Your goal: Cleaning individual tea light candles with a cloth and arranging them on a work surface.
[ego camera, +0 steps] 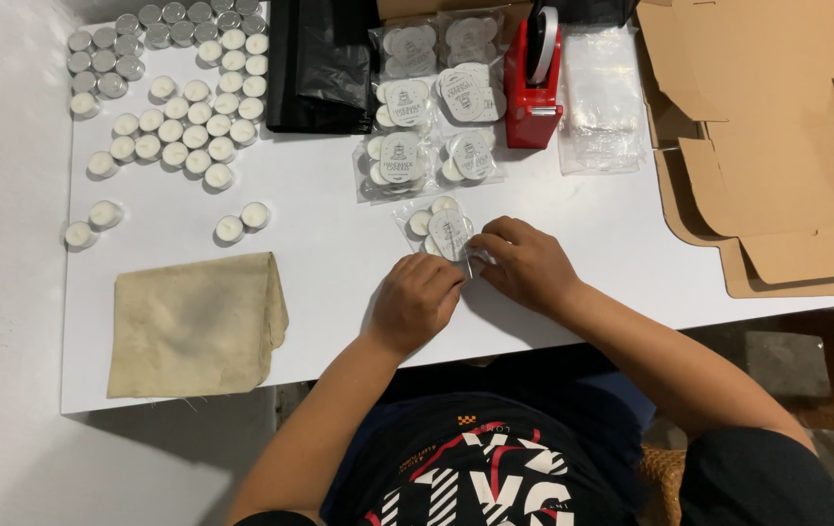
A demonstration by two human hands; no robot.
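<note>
Seated person at white worktop [339, 292], viewed from above the head. Left hand [415, 302] and right hand [526, 263] meet at the near edge of a small clear bag of tealights [443, 228], which lies flat on the worktop just beyond the knuckles. Fingers of both hands curled in and pinched on the bag's open end, so the step looks like closing or sealing the mouth of the pack; the exact grip under the fingers is hidden. Next move would call for holding the fold flat. Bag shows several white round candles and a round printed label on top. Left of the hands, a beige cloth [195, 323]. Beyond: finished bags [432, 107] in a cluster, red tape dispenser [534, 83], loose tealights [183, 107] far left, flat cardboard boxes [777, 146] far right.
</note>
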